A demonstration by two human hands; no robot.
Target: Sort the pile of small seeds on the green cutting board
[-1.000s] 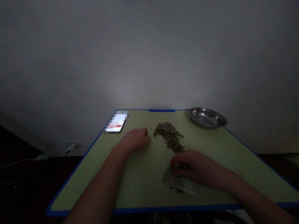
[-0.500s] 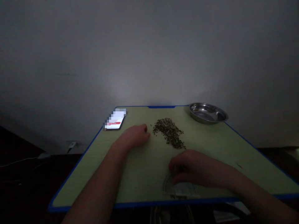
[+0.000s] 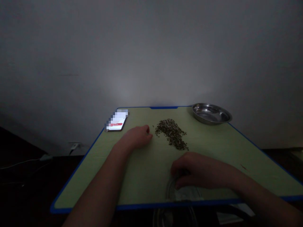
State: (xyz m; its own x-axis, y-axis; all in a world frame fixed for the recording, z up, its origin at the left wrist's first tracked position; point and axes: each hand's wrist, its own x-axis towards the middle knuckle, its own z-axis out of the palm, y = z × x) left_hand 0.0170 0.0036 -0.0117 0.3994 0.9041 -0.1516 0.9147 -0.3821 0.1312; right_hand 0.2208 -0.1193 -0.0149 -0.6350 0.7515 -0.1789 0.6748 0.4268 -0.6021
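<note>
Fingers, right hand (image 3: 194, 168): gripping a clear plastic piece (image 3: 187, 193), outline faint, upper part hidden behind the hand, lower side near the table's blue border (image 3: 137, 206). Fingers, left hand (image 3: 139, 135): curled, tips hidden; whether fully closed or holding something, cannot tell. Dark grains (image 3: 174, 134), one loose pile: mid-table (image 3: 144, 176), just beside left hand, beyond right. Phone (image 3: 115, 123): far left edge, screen partly blurred. Metal bowl (image 3: 211, 114): far right corner, overlapping border. Open room: between hands; right of pile.
</note>
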